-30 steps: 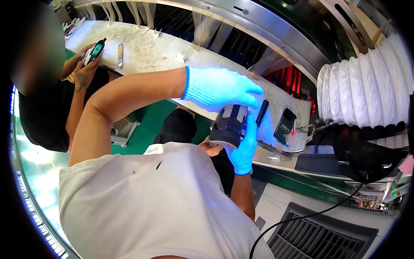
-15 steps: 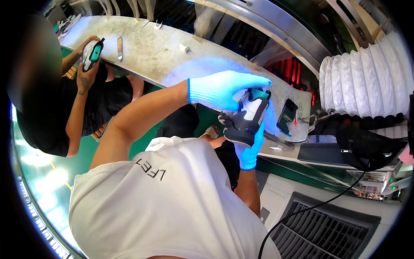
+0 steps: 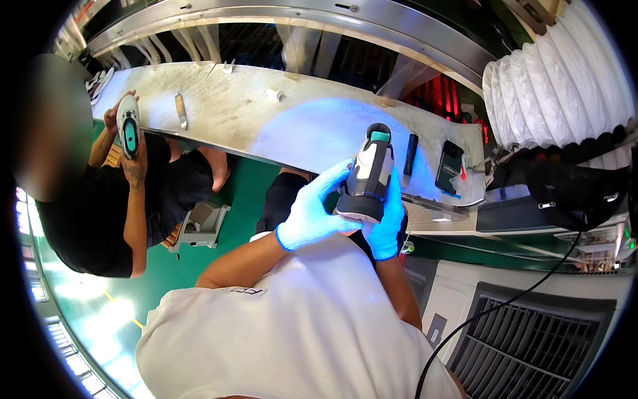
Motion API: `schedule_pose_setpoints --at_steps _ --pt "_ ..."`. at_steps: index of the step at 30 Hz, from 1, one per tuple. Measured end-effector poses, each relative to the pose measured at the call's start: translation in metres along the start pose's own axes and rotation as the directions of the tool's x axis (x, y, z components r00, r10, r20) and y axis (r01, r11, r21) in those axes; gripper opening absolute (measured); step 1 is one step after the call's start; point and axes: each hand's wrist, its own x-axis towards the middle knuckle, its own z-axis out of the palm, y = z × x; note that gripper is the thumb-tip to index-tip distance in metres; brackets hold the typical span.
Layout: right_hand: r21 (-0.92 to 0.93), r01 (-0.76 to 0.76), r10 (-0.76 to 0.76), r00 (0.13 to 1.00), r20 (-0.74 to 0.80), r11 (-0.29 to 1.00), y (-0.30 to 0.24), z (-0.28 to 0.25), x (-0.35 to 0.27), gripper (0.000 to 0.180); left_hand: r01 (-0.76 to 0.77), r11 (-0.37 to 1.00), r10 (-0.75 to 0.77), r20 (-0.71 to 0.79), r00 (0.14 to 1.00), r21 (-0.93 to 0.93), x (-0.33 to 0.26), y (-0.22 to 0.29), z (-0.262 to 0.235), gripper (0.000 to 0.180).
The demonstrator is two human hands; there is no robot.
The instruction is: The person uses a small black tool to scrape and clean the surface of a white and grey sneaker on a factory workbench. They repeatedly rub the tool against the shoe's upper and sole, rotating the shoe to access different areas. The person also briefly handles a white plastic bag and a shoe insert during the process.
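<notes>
Both my hands wear white knitted gloves that look blue under the light. Between them is a sneaker in black, grey and white with a teal lining, held above the front of the workbench. My left hand grips its lower left side, thumb and fingers around it. Along the right side and underneath, my right hand is closed on the same sneaker, its fingers partly hidden. The teal-lined end points away from me and the dark rounded end faces me. Just right of the sneaker, a slim black tool lies on the bench.
The long pale workbench carries a wooden-handled knife, a small white piece and a dark phone. At left, a seated co-worker holds another sneaker. A white ribbed duct, black bag and cable stand right.
My left hand has come down from the sneaker's top to its lower left side. The sneaker has been turned teal-lined end away from me. The black tool now shows on the bench.
</notes>
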Motion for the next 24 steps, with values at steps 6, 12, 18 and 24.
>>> schedule_pose_setpoints --at_steps 6,12,18,24 --pt "0.086 0.0 -0.001 1.0 0.015 0.996 -0.011 0.007 -0.003 0.074 0.001 0.999 -0.001 0.014 1.0 0.034 -0.006 -0.001 -0.005 0.11" --pt "-0.138 0.067 -0.066 0.998 0.012 0.988 -0.001 0.001 -0.005 0.082 -0.049 0.996 0.047 0.021 0.999 0.076 -0.007 -0.008 -0.003 0.11" --pt "-0.102 0.041 -0.041 0.999 0.008 0.994 -0.002 0.0 -0.004 0.096 -0.012 0.999 0.011 0.026 1.0 0.033 -0.004 -0.001 -0.001 0.11" --pt "-0.17 0.061 -0.058 0.998 0.022 0.984 0.001 -0.003 -0.005 0.094 -0.016 0.995 0.012 0.042 0.999 0.099 -0.002 -0.001 -0.001 0.112"
